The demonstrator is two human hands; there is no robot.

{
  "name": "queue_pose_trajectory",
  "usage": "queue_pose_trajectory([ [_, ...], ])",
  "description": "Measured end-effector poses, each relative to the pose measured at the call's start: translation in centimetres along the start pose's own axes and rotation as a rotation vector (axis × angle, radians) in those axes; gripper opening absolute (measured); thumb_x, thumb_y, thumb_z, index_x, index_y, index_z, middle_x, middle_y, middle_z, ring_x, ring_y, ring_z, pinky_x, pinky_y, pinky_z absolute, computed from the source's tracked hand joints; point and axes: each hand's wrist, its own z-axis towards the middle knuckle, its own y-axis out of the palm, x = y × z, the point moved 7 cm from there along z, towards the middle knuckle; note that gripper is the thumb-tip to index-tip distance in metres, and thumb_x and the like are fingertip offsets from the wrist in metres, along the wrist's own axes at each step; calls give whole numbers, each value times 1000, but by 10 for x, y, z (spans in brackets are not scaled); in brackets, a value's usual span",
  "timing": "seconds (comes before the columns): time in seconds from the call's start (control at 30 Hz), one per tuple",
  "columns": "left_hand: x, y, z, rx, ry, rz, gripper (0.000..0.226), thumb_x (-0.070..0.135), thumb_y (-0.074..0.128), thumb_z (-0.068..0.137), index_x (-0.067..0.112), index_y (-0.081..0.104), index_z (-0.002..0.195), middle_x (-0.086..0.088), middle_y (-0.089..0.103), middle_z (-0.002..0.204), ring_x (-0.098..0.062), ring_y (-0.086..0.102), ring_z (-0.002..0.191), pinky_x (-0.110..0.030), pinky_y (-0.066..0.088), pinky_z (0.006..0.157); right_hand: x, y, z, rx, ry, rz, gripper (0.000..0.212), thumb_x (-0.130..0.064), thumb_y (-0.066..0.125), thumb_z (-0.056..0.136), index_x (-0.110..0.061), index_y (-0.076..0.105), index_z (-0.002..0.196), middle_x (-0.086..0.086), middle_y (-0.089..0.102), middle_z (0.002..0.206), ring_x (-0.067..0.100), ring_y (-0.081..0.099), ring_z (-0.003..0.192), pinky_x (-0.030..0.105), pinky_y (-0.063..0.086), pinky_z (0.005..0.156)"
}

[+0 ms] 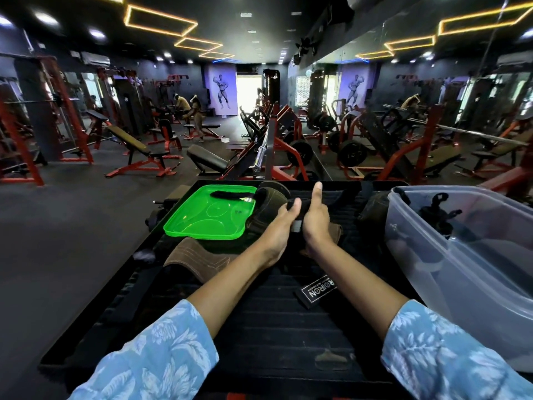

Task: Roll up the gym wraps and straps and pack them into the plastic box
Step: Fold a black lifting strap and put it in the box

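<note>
Both hands close on one black fabric wrap (297, 210) above the black ribbed counter (277, 327): left hand (278, 223) grip curled around it, right hand (315, 217) grip closed with thumb raised. The clear plastic box (461, 255), right of the wrap, contains black straps (437, 210). The green plastic lid (212, 212) lies left.

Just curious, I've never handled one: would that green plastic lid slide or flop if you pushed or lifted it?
The green lid looks thin and glossy, so probably light and a bit flexible. It rests partly on a brown leather pad, so a push would likely make it slide or tilt.
</note>
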Motion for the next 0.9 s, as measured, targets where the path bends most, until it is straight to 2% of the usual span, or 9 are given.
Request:
queue_pose_trajectory([
  [0.17, 3, 3, 0, 48, 2, -81, 111, 81, 58, 53, 10, 39, 137, -1, 50, 132, -6, 47, 118, -13, 41, 85, -2, -5, 3, 59, -41, -152, 72, -53, 25, 97, 5, 60, 74, 17, 63, 88, 33, 59, 92, 46, 44, 93],
  [0.27, 1, 5, 0, 18, -22, -113, 69, 59, 38, 90, 10, 37, 138, 0, 45, 138, -7, 43, 124, -21, 35, 97, -1, -6, 4, 60, -64, -179, 74, -52, 23, 97, 9, 64, 85, 19, 66, 94, 33, 60, 95, 45, 44, 93],
  [0.37, -5, -1, 3, 11, -96, -177, 50, 38, 32, 99, 7, 41, 137, -5, 48, 137, -16, 44, 129, -31, 36, 106, 5, 0, 7, -4, 15, -245, 70, -53, 21, 98, 1, 65, 93, 17, 64, 102, 32, 58, 100, 41, 43, 94],
  [0.47, -2, -8, 4, 27, -127, -219, 40, 27, 35, 101, 4, 43, 133, -13, 60, 119, -24, 58, 109, -35, 47, 94, 1, 10, 10, -96, 23, -259, 62, -52, 25, 97, -6, 66, 100, 15, 66, 109, 29, 59, 103, 41, 44, 97],
  [0.57, 10, -19, 8, 51, -58, -229, 28, 23, 35, 101, 12, 48, 123, -5, 63, 99, -13, 62, 87, -27, 51, 82, -29, 12, 2, -283, -270, -350, 32, -27, 48, 96, -11, 54, 123, 7, 55, 126, 13, 53, 103, 13, 41, 85],
  [0.63, 19, -27, 11, 106, -2, -150, 26, 23, 36, 101, 15, 47, 123, -2, 62, 100, -11, 60, 88, -25, 49, 82, -45, 16, -7, -519, -476, -460, 58, -12, 64, 86, -9, 37, 138, 6, 39, 136, 9, 44, 112, 2, 37, 86],
  [0.7, 25, -36, 12, 141, 42, -75, 30, 21, 36, 101, 12, 45, 128, 2, 60, 99, -8, 57, 87, -20, 48, 78, -46, 20, -17, -677, -596, -661, 91, -13, 78, 73, -7, 23, 144, 7, 26, 144, 12, 32, 129, 14, 31, 105],
  [0.83, 41, -27, 0, 80, 61, 0, 27, 19, 37, 100, 13, 48, 124, 5, 59, 93, -4, 56, 82, -11, 47, 70, -47, 18, -35, -665, -665, -836, 110, -16, 85, 62, -9, 14, 146, 6, 22, 147, 9, 27, 131, 7, 19, 104],
  [0.9, 48, -22, -8, -4, 92, 84, 21, 21, 48, 96, 19, 50, 117, 1, 59, 103, -10, 55, 95, -16, 45, 81, -57, 8, -46, -603, -665, -790, 106, -11, 82, 62, -9, 18, 145, 4, 25, 144, 8, 35, 123, 9, 27, 100],
])
